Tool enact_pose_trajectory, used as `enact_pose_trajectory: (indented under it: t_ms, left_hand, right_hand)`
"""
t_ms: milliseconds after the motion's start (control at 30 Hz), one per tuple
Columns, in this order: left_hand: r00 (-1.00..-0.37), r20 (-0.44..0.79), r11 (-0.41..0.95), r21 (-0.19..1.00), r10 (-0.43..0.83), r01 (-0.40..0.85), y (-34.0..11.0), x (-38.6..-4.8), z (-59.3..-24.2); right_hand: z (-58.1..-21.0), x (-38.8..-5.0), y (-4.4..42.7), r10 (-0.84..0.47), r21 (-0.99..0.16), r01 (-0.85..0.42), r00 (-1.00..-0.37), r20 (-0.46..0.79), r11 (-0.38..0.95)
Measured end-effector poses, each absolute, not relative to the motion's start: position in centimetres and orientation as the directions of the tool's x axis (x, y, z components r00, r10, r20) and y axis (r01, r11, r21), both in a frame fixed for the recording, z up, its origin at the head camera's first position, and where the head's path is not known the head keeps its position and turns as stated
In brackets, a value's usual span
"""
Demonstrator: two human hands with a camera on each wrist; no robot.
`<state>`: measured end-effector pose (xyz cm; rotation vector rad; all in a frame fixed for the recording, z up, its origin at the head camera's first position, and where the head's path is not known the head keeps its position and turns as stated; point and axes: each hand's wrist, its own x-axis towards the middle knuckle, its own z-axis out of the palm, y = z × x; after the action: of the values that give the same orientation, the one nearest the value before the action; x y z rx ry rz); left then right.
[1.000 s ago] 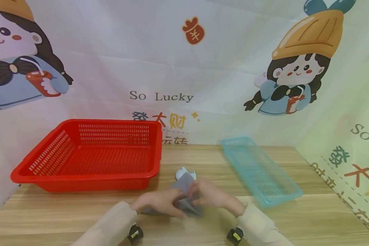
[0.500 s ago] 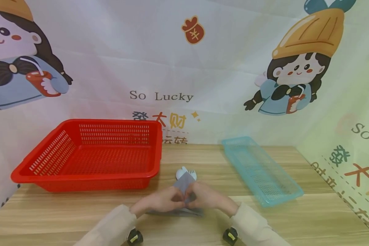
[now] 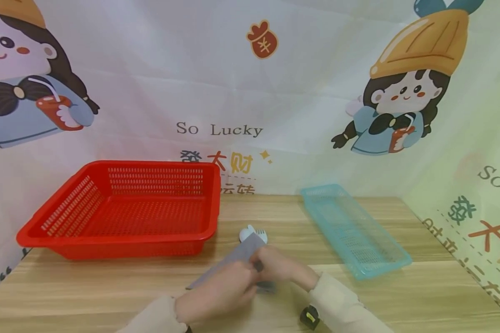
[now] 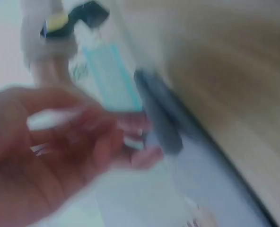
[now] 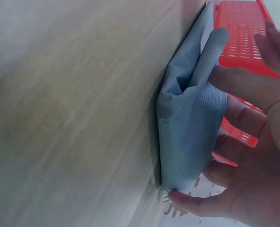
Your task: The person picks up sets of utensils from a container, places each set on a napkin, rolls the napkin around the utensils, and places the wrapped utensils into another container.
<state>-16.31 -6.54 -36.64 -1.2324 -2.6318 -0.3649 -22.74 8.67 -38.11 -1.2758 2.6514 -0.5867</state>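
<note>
I have the gray cloth (image 3: 242, 252) in front of me on the worktop (image 3: 87, 298), at the near side between the red basket (image 3: 121, 240) and the blue tray (image 3: 360, 274), its far corner lying over a white spoon (image 3: 244, 234) and white fork (image 3: 261, 236). My right hand (image 3: 278, 266) grips the cloth's right part, digits bent against its far face, where a thick rolled edge stands up. My left hand (image 3: 221, 289) is close beside it, apparently overlapping it from above, but its fingers are too blurred for me to tell whether they hold anything. The cloth looks thin, light and soft, with a fine dotted texture on one face; I'd expect it to bend under the slightest push, spring back a little at each fold, and break no matter how I treat it only by coming unrolled. The smooth cutlery could slide out from under it, so I judge the best hold to be a flat pinch on the thick layered roll, thumb on one side and fingers on the other, rather than a tug on the loose corner.
</note>
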Motion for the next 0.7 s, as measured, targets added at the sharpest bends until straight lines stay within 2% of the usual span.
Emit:
enact_pose_trajectory:
  t_ms: [133,233,333,467,567,700]
  left_hand:
    - [-0.388,0.279,0.417,-0.051,0.878,0.908,-5.2,-15.5,-37.5]
    - [-0.288,0.286,0.352,-0.202,0.914,0.914,-4.6,-15.3,-38.6]
    - [-0.301,0.232,0.36,-0.277,0.925,0.891,-4.5,-15.4,-39.5]
    - [-0.384,0.115,0.401,-0.291,0.916,0.869,-4.6,-15.4,-40.0]
    - [-0.417,0.091,0.423,-0.317,0.904,0.849,-4.5,-15.3,-40.1]
    - [-0.419,0.106,0.426,-0.376,0.902,0.823,-4.4,-15.2,-39.8]
  right_hand:
    - [-38.0,-23.0,8.7,-0.772,-0.369,-0.727,-0.634,0.04,0.578]
    - [-38.0,-23.1,8.6,-0.764,-0.331,-0.731,-0.643,0.042,0.597]
    - [-38.1,-23.2,8.6,-0.753,-0.316,-0.723,-0.657,0.039,0.615]
    - [-38.1,-23.2,8.5,-0.74,-0.328,-0.703,-0.673,0.021,0.631]
    - [-38.0,-23.2,8.4,-0.738,-0.337,-0.697,-0.675,0.011,0.633]
    - [-38.0,-23.3,8.7,-0.735,-0.348,-0.692,-0.678,0.013,0.632]
